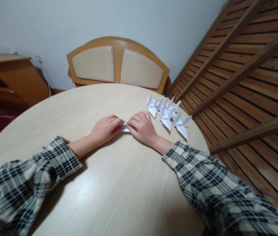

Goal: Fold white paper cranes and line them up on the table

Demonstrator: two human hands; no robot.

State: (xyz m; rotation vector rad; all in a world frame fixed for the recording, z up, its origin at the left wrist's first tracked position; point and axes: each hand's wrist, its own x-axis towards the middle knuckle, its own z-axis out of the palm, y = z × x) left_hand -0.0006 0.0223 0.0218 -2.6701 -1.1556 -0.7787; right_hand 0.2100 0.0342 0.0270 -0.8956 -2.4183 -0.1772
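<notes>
Between my two hands, at the middle of the table, is a small piece of folded white paper (125,129). My left hand (107,128) grips its left end, thumb and fingers pressed together. On the other end, my right hand (141,126) pinches the paper with curled fingers. Most of the paper is hidden by the fingers, so its full shape cannot be made out. To the right of my right hand stand several white paper cranes (166,119), grouped close together with wings and necks pointing up.
The round pale wooden table (109,183) fills the lower view. A wooden headboard with cream panels (93,64) stands behind it against the wall. Dark wooden slats (251,72) rise close along the right edge. A brown desk (13,75) is at the far left.
</notes>
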